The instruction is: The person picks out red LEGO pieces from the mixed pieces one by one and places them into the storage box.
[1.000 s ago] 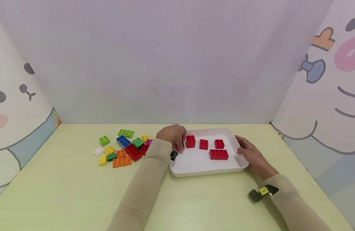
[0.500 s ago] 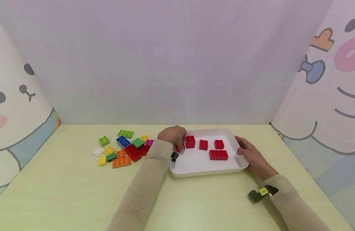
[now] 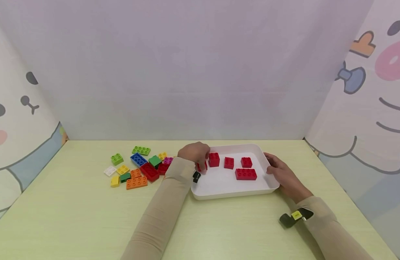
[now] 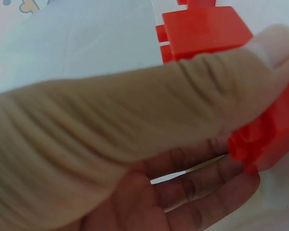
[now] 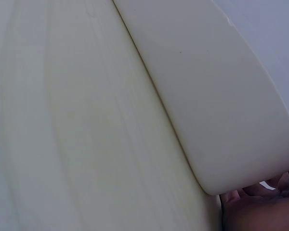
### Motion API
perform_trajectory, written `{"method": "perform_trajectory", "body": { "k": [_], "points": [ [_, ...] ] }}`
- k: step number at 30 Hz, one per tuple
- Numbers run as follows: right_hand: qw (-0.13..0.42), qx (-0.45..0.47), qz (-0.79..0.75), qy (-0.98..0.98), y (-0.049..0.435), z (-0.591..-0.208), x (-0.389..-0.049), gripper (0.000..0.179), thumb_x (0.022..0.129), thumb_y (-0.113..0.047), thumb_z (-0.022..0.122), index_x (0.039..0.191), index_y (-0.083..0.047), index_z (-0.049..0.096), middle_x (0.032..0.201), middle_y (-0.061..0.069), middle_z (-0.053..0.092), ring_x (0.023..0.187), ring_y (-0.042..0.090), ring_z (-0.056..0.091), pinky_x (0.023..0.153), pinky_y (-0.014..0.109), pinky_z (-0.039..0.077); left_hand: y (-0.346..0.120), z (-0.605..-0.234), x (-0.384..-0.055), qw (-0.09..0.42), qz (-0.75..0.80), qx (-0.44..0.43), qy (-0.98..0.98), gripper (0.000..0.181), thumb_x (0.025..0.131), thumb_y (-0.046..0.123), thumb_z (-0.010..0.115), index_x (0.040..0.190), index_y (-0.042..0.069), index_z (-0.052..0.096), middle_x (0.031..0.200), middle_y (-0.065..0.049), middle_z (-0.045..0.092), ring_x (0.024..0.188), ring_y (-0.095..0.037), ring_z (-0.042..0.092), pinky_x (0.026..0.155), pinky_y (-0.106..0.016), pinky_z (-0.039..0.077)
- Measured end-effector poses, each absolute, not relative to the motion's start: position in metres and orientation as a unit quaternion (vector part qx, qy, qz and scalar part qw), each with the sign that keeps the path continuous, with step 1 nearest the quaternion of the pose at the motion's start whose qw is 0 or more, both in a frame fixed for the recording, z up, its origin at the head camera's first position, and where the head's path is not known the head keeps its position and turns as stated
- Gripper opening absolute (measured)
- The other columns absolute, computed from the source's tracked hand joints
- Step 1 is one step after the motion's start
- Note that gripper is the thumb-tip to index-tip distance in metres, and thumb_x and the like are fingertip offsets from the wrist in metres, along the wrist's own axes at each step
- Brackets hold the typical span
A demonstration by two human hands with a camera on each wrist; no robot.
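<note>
My left hand reaches over the left end of a white tray and pinches a red toy building brick between thumb and fingers. In the left wrist view, the thumb crosses in front of this red brick, covering part of it; its studs face the palm. Just beyond stands another red brick, also seen as the tall red brick in the head view. My right hand grips the tray's right rim, thumb on top. The right wrist view shows the tray's outer wall above the fingers.
Inside the tray lie two small red bricks, one left of the other, and a long red brick. Left of the tray, mixed bricks spread over the table, including a blue brick and a red one.
The red brick in my left hand has shifted slightly within the fingers, low over the tray's left end. My right hand has stayed on the tray's rim.
</note>
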State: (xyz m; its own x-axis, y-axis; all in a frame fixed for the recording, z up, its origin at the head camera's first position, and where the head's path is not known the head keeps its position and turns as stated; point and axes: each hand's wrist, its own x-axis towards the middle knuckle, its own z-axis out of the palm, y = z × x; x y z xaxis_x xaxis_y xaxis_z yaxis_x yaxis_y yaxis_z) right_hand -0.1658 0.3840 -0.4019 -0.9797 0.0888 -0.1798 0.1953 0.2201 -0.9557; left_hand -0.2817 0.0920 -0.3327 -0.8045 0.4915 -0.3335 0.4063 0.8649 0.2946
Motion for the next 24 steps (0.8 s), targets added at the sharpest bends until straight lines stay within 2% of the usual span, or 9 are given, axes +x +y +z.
{"method": "perform_trajectory", "body": {
  "k": [11,17,21,24],
  "points": [
    [0.041,0.099,-0.613,0.783,0.384,-0.403,-0.168,0.073,0.096,0.004,0.039,0.163,-0.01,0.013,0.167,0.019,0.01,0.146,0.039,0.019,0.119,0.055,0.022,0.091,-0.332,-0.281,0.209,0.114,0.23,0.944,0.05,0.076,0.017,0.091,0.117,0.012,0.064,0.099,-0.002,0.063,0.082,-0.019,0.064,0.067,-0.033,0.053],
    [0.042,0.104,-0.611,0.783,0.384,-0.404,-0.168,0.072,0.097,0.004,0.039,0.163,-0.01,0.013,0.167,0.018,0.01,0.146,0.039,0.019,0.119,0.055,0.022,0.09,-0.331,-0.28,0.214,0.12,0.228,0.942,0.058,0.076,0.016,0.091,0.126,0.012,0.063,0.101,-0.003,0.063,0.078,-0.018,0.065,0.067,-0.032,0.054],
    [0.043,0.102,-0.612,0.783,0.384,-0.404,-0.167,0.073,0.096,0.004,0.038,0.163,-0.011,0.013,0.167,0.018,0.01,0.145,0.039,0.02,0.118,0.055,0.023,0.089,-0.327,-0.278,0.23,0.145,0.214,0.938,0.063,0.077,0.012,0.09,0.133,0.013,0.062,0.108,-0.005,0.062,0.076,-0.02,0.067,0.064,-0.03,0.056],
    [0.042,0.102,-0.612,0.783,0.384,-0.403,-0.167,0.073,0.096,0.004,0.038,0.163,-0.01,0.013,0.167,0.018,0.01,0.145,0.039,0.02,0.118,0.055,0.023,0.086,-0.321,-0.276,0.234,0.14,0.227,0.935,0.064,0.08,0.013,0.088,0.138,0.015,0.06,0.117,-0.005,0.061,0.085,-0.02,0.066,0.068,-0.031,0.057]
  ]
}}
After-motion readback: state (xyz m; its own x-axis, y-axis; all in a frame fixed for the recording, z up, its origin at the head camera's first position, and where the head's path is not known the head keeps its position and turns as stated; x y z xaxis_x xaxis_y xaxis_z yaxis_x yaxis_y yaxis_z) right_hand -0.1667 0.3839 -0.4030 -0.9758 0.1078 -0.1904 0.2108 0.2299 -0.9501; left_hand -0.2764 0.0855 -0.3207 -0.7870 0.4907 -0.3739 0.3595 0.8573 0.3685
